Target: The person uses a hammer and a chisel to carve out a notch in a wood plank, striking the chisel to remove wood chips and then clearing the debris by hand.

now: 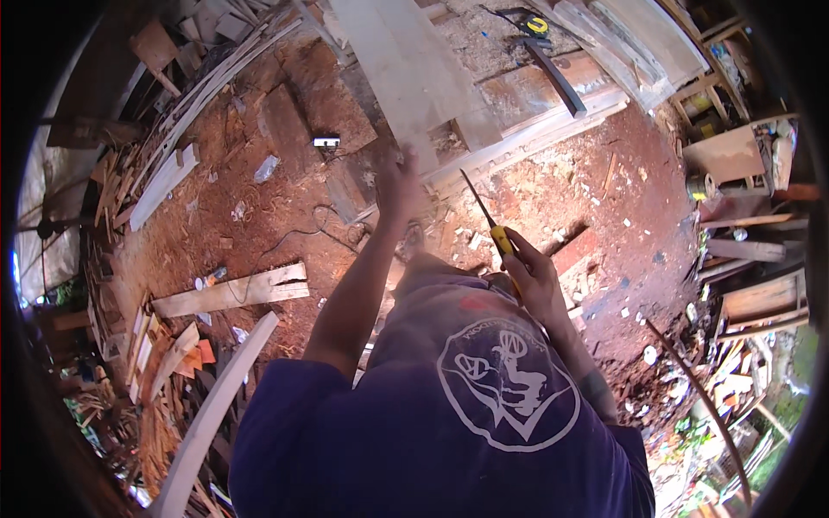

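The right hand [528, 274] gripped a yellow-handled saw [489, 222], its blade pointing to 11 o'clock; the left hand [399, 183] reached to the pale plank [406, 60] at 12 o'clock, blurred, its grip unclear

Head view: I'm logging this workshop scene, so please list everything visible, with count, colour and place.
board: one, pale wood, top centre, on the bench
bench: one, weathered wood, upper right
tape measure: one, yellow and black, top of bench
square: one, dark metal, on bench
plank: one, pale, on floor at left
curved strip: one, grey-white, lower left
offcuts: many, brown, left edge
floor: reddish sawdust
tool: one, yellow handle with a thin dark blade
shirt: purple, white emblem
left hand: raised to the board's end
right hand: gripping the tool
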Available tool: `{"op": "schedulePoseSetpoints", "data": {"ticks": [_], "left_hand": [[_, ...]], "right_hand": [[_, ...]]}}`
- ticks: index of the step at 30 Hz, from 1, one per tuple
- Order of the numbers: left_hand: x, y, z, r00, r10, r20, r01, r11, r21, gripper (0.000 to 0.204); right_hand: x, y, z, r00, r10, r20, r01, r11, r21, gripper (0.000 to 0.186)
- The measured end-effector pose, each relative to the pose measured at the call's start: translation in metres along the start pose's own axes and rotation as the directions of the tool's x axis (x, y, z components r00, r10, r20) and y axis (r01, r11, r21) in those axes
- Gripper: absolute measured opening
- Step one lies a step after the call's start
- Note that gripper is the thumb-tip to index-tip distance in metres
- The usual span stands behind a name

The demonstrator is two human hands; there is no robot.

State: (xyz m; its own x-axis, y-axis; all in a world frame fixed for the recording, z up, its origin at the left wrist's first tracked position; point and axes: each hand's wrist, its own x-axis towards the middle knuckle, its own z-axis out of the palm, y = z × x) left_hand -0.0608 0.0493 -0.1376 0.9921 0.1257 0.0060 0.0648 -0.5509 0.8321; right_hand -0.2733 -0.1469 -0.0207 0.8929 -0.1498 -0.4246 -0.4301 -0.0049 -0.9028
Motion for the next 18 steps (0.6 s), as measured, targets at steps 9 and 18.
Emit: {"op": "schedulePoseSetpoints", "data": {"ticks": [9, 18], "left_hand": [[0.002, -0.004, -0.005, 0.978, 0.148, 0.147, -0.161, 0.984, 0.075, 0.051], [0.005, -0.005, -0.003, 0.972, 0.208, 0.108, -0.21, 0.978, 0.01, 0.051]], "right_hand": [[0.019, 0.006, 0.031, 1.0, -0.012, -0.016, 0.011, 0.999, -0.046, 0.048], [0.028, 0.015, 0.037, 0.994, -0.095, -0.06, 0.095, 0.995, -0.009, 0.045]]}}
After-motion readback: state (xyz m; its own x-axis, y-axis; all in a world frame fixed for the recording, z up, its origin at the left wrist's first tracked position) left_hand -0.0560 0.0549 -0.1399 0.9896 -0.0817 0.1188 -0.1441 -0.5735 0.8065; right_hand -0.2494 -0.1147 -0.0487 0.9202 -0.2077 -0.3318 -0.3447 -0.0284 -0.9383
